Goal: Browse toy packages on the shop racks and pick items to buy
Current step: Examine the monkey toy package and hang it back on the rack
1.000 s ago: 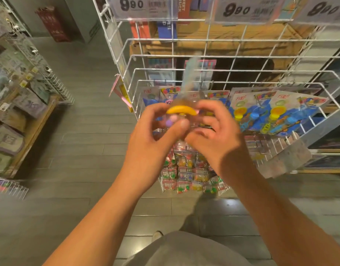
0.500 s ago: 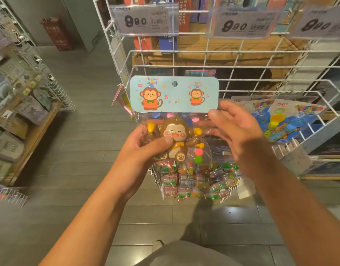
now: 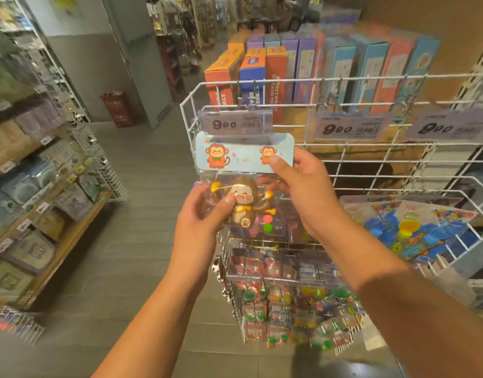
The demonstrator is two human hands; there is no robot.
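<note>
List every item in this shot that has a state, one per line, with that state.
monkey toy package: upright, sealed, held off the rack by both hands
left hand: grips the package's lower bag, thumb on the toy
right hand: pinches the header card's right end
wire basket: holds blue toy packs lying flat
price tag: hanging on the basket's front rim
</note>
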